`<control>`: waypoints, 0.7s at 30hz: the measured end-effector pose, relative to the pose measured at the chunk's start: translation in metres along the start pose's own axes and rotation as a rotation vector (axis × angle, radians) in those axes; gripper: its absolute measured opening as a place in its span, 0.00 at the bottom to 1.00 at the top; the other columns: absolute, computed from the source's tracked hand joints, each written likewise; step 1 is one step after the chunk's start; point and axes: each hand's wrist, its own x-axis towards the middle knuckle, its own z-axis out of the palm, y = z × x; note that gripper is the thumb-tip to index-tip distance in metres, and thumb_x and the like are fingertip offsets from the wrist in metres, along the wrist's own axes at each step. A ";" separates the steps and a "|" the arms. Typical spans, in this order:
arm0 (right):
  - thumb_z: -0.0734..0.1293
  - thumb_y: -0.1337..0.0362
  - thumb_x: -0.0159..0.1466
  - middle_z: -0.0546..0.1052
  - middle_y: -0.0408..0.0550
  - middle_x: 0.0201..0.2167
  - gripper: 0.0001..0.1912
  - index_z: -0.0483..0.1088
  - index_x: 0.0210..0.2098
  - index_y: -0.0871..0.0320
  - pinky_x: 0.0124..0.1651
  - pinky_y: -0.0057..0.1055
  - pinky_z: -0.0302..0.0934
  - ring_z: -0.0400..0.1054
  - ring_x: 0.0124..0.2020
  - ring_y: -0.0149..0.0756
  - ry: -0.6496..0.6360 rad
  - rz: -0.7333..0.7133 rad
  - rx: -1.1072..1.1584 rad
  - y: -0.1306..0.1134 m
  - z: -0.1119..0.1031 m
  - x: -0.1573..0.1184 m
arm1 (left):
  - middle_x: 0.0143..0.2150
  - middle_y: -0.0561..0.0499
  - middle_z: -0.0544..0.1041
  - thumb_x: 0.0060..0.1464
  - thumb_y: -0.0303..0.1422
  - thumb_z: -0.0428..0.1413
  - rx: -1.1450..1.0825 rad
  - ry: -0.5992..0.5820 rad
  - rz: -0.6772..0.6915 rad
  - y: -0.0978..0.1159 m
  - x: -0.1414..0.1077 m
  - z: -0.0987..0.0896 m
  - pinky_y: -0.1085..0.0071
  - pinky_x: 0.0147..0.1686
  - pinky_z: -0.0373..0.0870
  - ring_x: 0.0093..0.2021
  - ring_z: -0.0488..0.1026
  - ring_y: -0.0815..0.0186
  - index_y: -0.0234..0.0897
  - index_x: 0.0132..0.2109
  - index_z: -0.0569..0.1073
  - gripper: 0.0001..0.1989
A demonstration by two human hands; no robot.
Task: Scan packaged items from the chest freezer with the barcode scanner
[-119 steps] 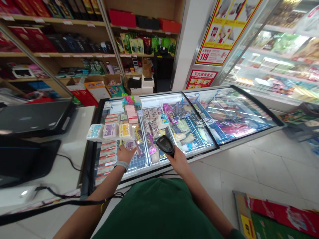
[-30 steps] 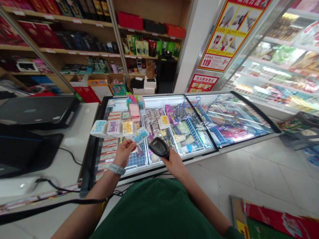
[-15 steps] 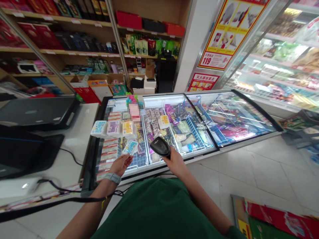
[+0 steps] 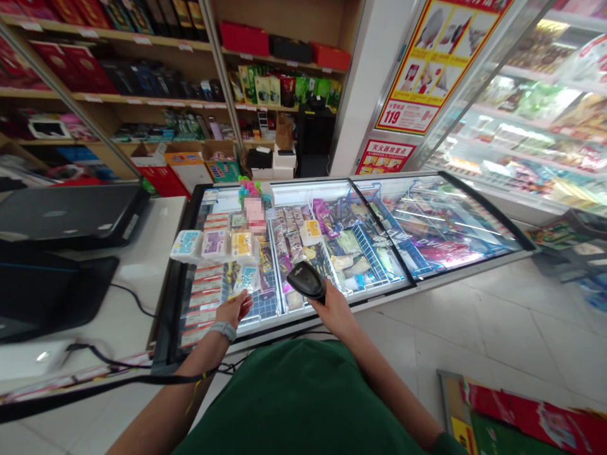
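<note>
My left hand (image 4: 236, 308), with a watch on the wrist, pinches the near edge of a clear pack with a blue label (image 4: 247, 278) above the freezer's glass top. My right hand (image 4: 334, 308) is wrapped round the handle of a black handheld scanner (image 4: 306, 280), whose head points to the left. Beyond my left hand, stacked packs with a blue label (image 4: 186, 244), a purple label (image 4: 215, 244) and a yellow label (image 4: 244, 245) stand in a row. A single yellow-labelled pack (image 4: 311, 232) lies on the glass farther right.
The chest freezer (image 4: 379, 294) holds bagged goods in wire baskets. At the left, a counter (image 4: 164, 230) bears black devices and cables. Behind are stocked shelves (image 4: 156, 101) and cardboard boxes (image 4: 187, 170). A red and green package (image 4: 535, 411) is at the lower right.
My left hand has moved slightly forward, and the blue-labelled pack in it has turned to lie straighter. My right hand and the scanner have hardly moved.
</note>
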 end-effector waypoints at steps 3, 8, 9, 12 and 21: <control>0.68 0.67 0.61 0.76 0.52 0.40 0.11 0.66 0.42 0.58 0.45 0.36 0.62 0.71 0.44 0.45 -0.002 0.009 -0.006 0.000 0.000 0.000 | 0.24 0.51 0.75 0.46 0.38 0.67 0.112 0.001 0.007 0.001 -0.001 -0.001 0.75 0.23 0.69 0.21 0.72 0.72 0.33 0.29 0.71 0.15; 0.68 0.66 0.61 0.76 0.53 0.42 0.12 0.66 0.44 0.59 0.45 0.36 0.62 0.71 0.44 0.44 0.005 0.022 0.023 0.005 0.000 0.001 | 0.26 0.48 0.77 0.39 0.49 0.66 0.355 -0.163 0.103 0.007 -0.016 0.003 0.70 0.27 0.71 0.24 0.74 0.67 0.33 0.30 0.73 0.22; 0.68 0.66 0.61 0.76 0.53 0.42 0.12 0.66 0.44 0.59 0.45 0.36 0.62 0.71 0.45 0.44 0.015 0.026 0.025 0.006 -0.001 0.001 | 0.28 0.46 0.78 0.38 0.50 0.66 0.412 -0.205 0.142 0.009 -0.019 0.006 0.69 0.28 0.71 0.27 0.76 0.65 0.33 0.31 0.74 0.24; 0.68 0.66 0.61 0.76 0.52 0.42 0.13 0.66 0.45 0.58 0.46 0.35 0.61 0.71 0.45 0.44 0.050 0.046 0.012 0.009 -0.002 0.000 | 0.33 0.45 0.80 0.37 0.53 0.65 0.577 -0.297 0.299 0.023 -0.025 0.021 0.66 0.33 0.72 0.34 0.78 0.59 0.34 0.36 0.77 0.27; 0.67 0.67 0.61 0.76 0.53 0.44 0.14 0.66 0.47 0.58 0.48 0.36 0.62 0.71 0.46 0.45 0.146 0.136 0.048 0.026 -0.007 -0.012 | 0.54 0.40 0.77 0.32 0.47 0.69 0.832 -0.364 0.753 0.095 -0.019 0.125 0.57 0.60 0.61 0.58 0.70 0.48 0.37 0.49 0.73 0.35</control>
